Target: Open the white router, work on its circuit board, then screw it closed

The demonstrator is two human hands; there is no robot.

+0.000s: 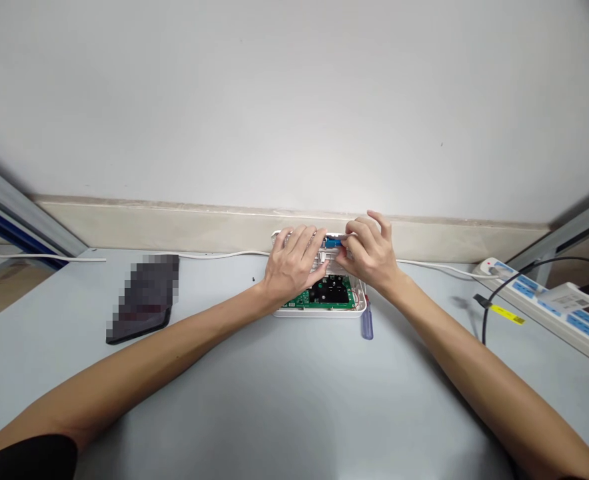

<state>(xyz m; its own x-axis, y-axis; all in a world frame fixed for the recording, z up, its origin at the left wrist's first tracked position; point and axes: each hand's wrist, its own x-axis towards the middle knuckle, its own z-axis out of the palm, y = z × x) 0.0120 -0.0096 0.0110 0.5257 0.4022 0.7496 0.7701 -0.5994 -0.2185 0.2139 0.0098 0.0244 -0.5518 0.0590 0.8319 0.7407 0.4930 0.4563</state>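
Sleeve point(29, 457), black, at near left corner of desk point(254, 407); left forearm point(174, 340) running from there toward middle of far edge, right forearm point(474, 353) same from near right corner. Next out: screwdriver point(368, 323), translucent purple handle toward near edge, right beside near right corner of white housing point(319, 312). Black flat device point(144, 300) toward left edge, well apart from housing; screen pixelated, can't read. Housing open, at middle of far edge. Green circuit board point(294, 302) in its near part, black plate point(332, 291) on top of board. Tiny dark bit point(253, 279) loose on desk, just left of housing. Power strip point(549, 309) along right edge, slanting to far right corner, white adapter point(567, 298) over its sockets; black cable point(485, 327) with yellow tag point(508, 315) looping beside it. Left hand point(294, 257) back up over left side of housing, fingers across ribbed white part point(337, 268) behind board, thumb spread; can't tell if gripping or only pressing. Right hand point(372, 253) at far right of housing, thumb and index pinched on right end of small blue part point(333, 243), one finger raised. White cable point(219, 255) along far edge, hidden at housing, showing again toward power strip. Beyond: beige skirting point(174, 223), then pale wall point(294, 133).
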